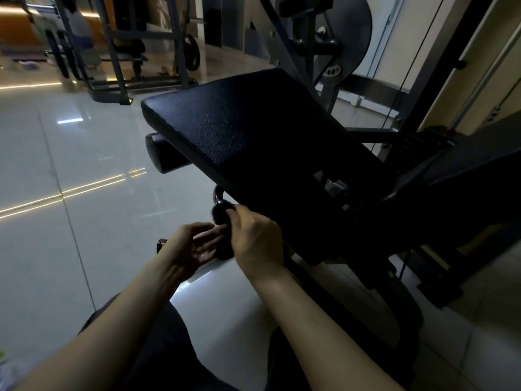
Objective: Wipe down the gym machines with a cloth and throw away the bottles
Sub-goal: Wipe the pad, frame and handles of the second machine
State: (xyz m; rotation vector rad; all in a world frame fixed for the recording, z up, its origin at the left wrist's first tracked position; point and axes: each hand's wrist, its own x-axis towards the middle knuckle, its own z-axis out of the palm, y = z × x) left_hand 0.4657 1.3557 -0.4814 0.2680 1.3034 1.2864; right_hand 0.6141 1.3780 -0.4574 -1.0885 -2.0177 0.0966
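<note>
Open floor (56,170) left of the pad (253,131) gives free passage from that side. The pad overhangs the handle (220,213), closing it in from above and right. The roller (160,153) juts out beyond it. Right of the pad, dark frame (423,176) parts crowd together, seemingly leaving no gap.

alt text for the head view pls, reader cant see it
A person's right hand grips a dark handle below a gym machine's black pad, with the left hand open close beside it. A glossy pale floor and more machines lie beyond in dim light.
</note>
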